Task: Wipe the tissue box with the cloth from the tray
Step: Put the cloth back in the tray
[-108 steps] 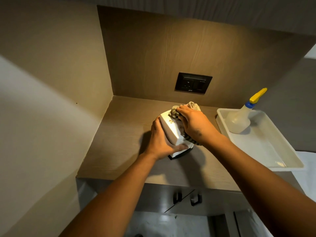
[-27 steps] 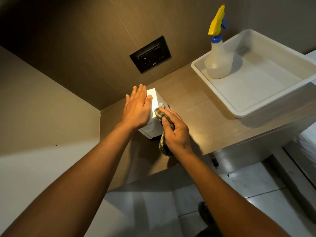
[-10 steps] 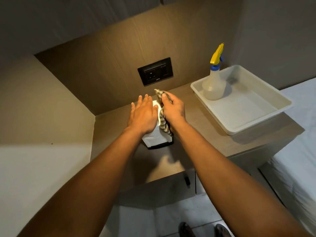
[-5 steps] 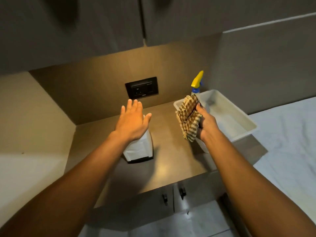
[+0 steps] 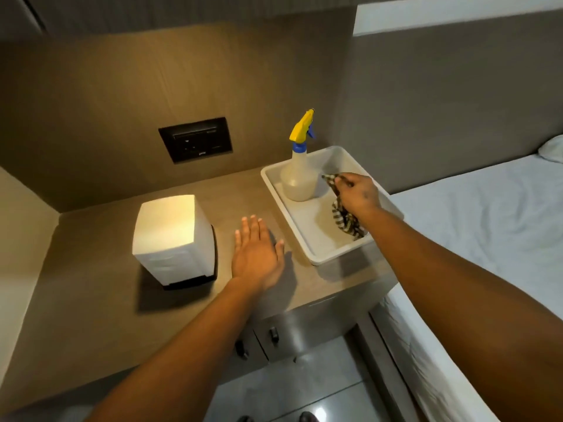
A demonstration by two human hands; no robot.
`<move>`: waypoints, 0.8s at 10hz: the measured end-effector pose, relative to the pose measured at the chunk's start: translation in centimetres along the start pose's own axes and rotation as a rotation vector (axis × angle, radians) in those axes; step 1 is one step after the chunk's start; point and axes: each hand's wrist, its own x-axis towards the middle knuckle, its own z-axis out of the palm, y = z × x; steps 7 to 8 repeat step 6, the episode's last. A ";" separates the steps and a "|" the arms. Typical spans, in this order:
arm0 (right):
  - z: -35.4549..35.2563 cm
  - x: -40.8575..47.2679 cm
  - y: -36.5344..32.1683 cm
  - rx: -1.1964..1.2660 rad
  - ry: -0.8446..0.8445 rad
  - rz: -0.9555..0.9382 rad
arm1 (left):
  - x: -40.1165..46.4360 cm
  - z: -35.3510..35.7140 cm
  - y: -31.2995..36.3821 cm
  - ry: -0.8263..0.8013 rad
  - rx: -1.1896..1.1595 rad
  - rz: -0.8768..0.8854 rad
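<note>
Counter (image 5: pixel 100 287): matt wood-grain laminate. Tissue box (image 5: pixel 170 236): smooth white plastic on a black base. Tray (image 5: pixel 323 257): smooth white plastic. Cloth (image 5: pixel 345 220): soft checked woven fabric. Spray bottle (image 5: pixel 297 178): translucent plastic. Floor (image 5: pixel 304 394): glossy tiles. Bed sheet (image 5: pixel 487 226): wrinkled white cloth.

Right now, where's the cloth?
Head view, right side: the checked cloth hangs from the right hand inside the white tray, just right of the spray bottle.
</note>
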 end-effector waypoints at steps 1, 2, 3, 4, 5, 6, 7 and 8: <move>2.1 0.6 1.0 -0.196 -0.141 -0.095 | 0.1 1.8 -0.2 -0.062 0.013 -0.033; 4.5 0.8 2.1 -0.593 -0.419 -0.109 | 0.0 2.6 0.0 -0.033 0.057 -0.032; 6.2 0.8 2.7 -0.816 -0.516 -0.074 | 0.2 3.0 -0.2 -0.023 0.057 -0.045; 6.5 0.6 2.6 -0.879 -0.548 -0.073 | 0.0 3.1 -0.3 -0.011 0.054 -0.039; 6.2 0.2 2.2 -0.872 -0.575 -0.065 | 0.1 3.2 -0.4 -0.024 0.046 -0.044; 4.6 -0.6 0.9 -0.785 -0.476 -0.152 | -0.2 2.5 0.0 0.001 0.030 -0.048; 4.6 -0.6 0.9 -0.785 -0.476 -0.152 | -0.2 2.5 0.0 0.001 0.030 -0.048; 4.6 -0.6 0.9 -0.785 -0.476 -0.152 | -0.2 2.5 0.0 0.001 0.030 -0.048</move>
